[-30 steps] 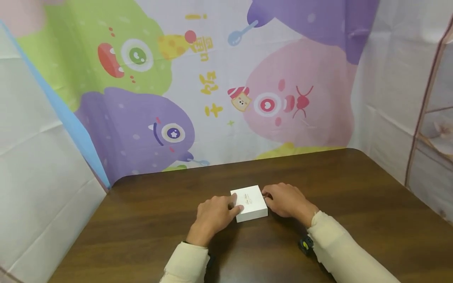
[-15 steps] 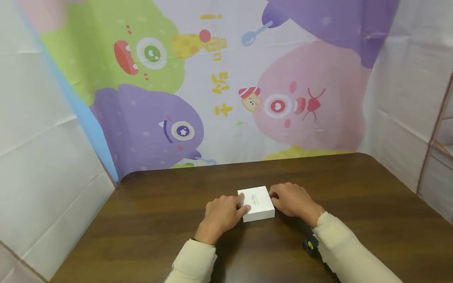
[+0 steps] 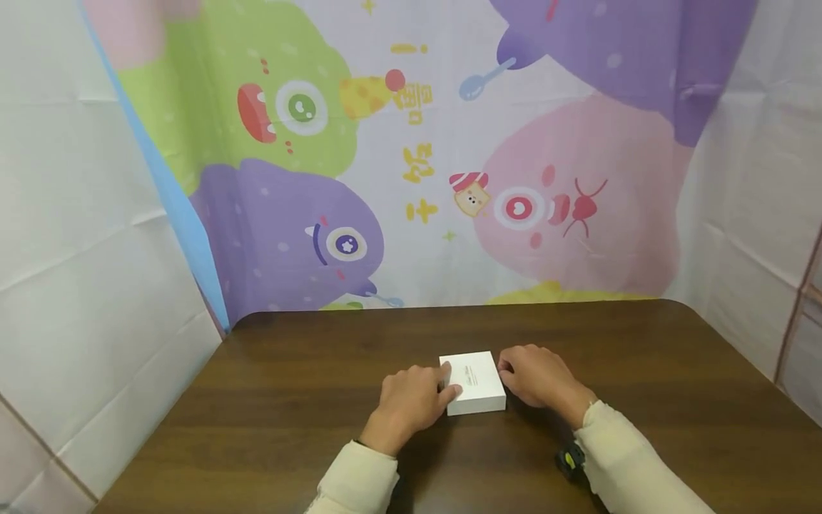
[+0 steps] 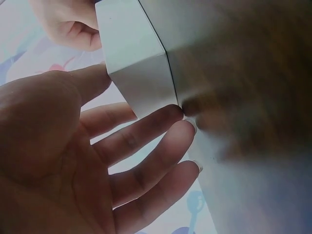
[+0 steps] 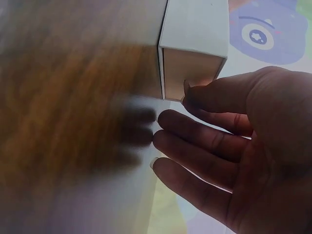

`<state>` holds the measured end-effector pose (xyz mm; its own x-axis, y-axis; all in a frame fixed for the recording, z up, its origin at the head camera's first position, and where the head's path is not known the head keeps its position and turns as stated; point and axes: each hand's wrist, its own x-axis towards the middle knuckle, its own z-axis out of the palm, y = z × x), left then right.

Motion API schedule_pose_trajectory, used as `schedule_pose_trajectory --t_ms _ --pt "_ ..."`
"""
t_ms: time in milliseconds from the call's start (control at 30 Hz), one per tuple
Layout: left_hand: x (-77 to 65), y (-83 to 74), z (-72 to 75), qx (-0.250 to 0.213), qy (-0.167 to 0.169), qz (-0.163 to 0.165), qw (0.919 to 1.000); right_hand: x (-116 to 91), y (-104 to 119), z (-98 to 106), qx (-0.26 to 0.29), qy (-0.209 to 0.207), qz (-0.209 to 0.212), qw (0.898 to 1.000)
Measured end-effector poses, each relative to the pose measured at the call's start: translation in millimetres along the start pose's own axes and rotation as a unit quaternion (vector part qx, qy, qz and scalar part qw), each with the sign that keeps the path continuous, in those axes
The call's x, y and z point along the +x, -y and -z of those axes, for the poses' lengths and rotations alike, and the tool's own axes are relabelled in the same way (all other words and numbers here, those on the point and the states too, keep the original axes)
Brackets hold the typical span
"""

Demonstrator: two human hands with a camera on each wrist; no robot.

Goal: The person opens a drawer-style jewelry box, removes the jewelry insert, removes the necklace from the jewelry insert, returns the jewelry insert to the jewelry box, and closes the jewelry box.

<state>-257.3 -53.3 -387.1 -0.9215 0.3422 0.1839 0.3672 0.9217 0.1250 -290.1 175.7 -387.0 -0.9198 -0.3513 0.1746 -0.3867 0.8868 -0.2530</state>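
A small, flat white box (image 3: 474, 378) with fine lettering on its lid lies on the brown table. My left hand (image 3: 411, 400) grips its left side, thumb (image 4: 90, 80) at the top edge and fingers spread down along the side wall. At the opposite end is my right hand (image 3: 539, 375). Its thumb (image 5: 219, 95) and index finger come together right at the recessed end face of the box (image 5: 187, 73), the thumbnail against that face. I cannot tell whether they pinch a part of it. The other right fingers reach loosely toward the tabletop.
The wood-grain table (image 3: 308, 357) has rounded far corners. Behind it hangs a cloth (image 3: 424, 271) printed with cartoon monsters, and pale cloth walls (image 3: 115, 250) stand at both sides. A dark wrist device (image 3: 569, 460) shows under the right sleeve.
The head view has turned a little left, so everything sits further right in the picture. Both hands keep their places at the ends of the box.
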Motion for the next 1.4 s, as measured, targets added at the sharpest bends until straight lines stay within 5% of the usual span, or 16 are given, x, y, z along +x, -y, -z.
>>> schedule_pose_trajectory --t_ms 1400 --pt "1.3 -1.0 0.6 -0.031 0.032 0.002 0.9990 -4.2 -2.7 4.1 -0.006 0.026 -0.005 1.000"
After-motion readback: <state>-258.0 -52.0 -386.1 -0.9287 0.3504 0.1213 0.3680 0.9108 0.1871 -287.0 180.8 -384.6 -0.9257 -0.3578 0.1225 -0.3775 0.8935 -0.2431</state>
